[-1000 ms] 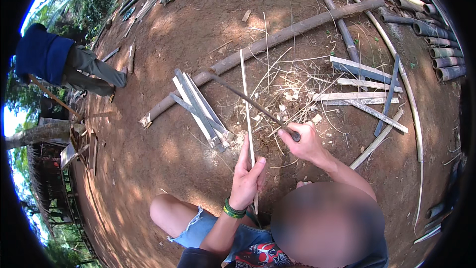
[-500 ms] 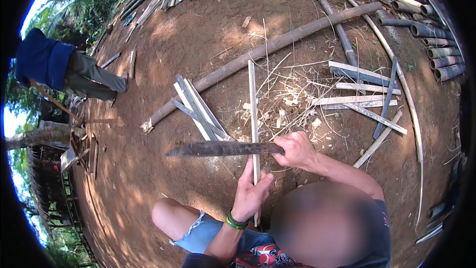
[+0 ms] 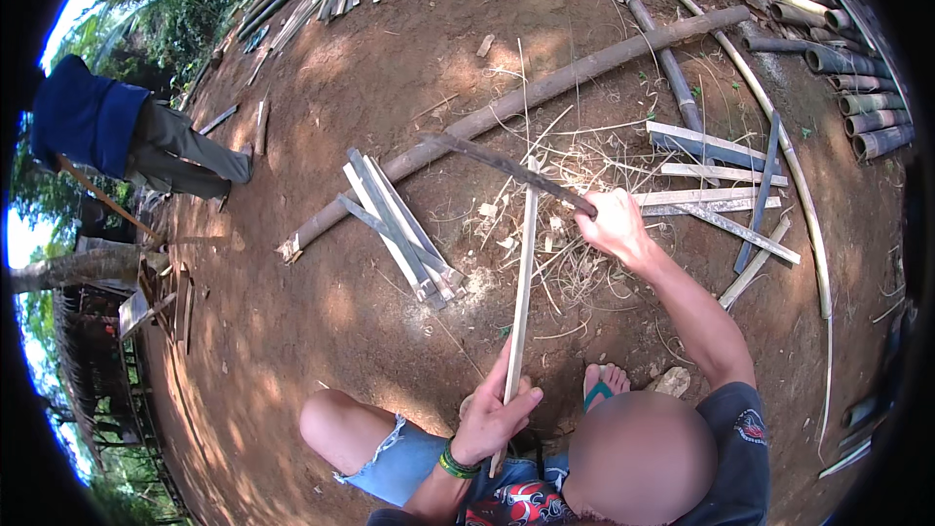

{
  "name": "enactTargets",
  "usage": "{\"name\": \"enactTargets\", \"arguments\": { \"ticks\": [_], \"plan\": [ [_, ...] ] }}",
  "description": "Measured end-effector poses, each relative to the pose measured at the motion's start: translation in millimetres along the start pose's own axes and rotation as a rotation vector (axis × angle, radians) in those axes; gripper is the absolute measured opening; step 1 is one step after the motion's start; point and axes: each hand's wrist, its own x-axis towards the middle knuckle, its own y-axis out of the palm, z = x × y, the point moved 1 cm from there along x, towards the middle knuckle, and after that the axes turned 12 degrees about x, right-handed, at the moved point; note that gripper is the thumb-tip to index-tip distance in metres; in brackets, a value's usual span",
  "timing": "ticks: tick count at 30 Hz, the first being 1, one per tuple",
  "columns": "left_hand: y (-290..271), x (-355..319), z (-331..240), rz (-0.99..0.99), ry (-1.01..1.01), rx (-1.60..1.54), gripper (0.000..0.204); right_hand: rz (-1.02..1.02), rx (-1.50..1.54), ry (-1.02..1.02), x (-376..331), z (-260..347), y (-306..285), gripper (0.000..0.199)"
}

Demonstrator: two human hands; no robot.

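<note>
A pale bamboo strip [image 3: 524, 282] points away from me, its lower part gripped in my left hand [image 3: 495, 419] with the fingers wrapped round it. In my right hand [image 3: 614, 226] is the handle of a long dark machete [image 3: 497, 164]. The blade slants up to the left and crosses the strip near its far end. Thin curled shavings [image 3: 575, 253] litter the soil beneath and beyond the strip. Left of it lies a small stack of split bamboo strips [image 3: 394, 219]; to the right are several more bamboo strips [image 3: 716, 197].
A long brown pole [image 3: 516, 102] lies diagonally on the dirt, crossed by a dark bamboo pole [image 3: 662, 54]. A thin pale pole [image 3: 779, 117] curves along the right. Cut bamboo tubes [image 3: 857, 102] are piled at far right. Another person [image 3: 146, 136] stands at left with a stick.
The machete has slid away from me along the strip toward its far end, its blade now more tilted. My left hand has lowered slightly and the strip leans a little to the right.
</note>
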Motion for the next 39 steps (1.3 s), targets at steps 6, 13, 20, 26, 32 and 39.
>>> {"name": "enactTargets", "arguments": {
  "ticks": [6, 13, 20, 26, 32, 39],
  "plan": [
    [-9, 9, 1, -0.103, 0.046, 0.004, 0.079, -0.179, 0.26, 0.033, -18, 26, 2, 0.025],
    [-7, 37, -2, -0.287, 0.213, 0.295, 0.075, 0.235, 0.197, -0.466, -105, 57, 46, 0.017],
    [-11, 26, -3, -0.253, 0.212, 0.343, 0.077, 0.031, 0.072, -0.584, -43, 13, 34, 0.012],
    [-3, 5, -25, -0.23, 0.116, 0.144, 0.08, 0.12, -0.129, -0.129, 3, -14, 6, 0.01],
    [-1, -27, -14, -0.052, 0.072, -0.299, 0.07, -0.325, -0.192, 0.17, 46, -80, -64, 0.03],
    [-31, 30, -6, -0.126, 0.002, -0.366, 0.045, -0.049, 0.047, -0.037, -32, 9, -21, 0.018]
  ]
}}
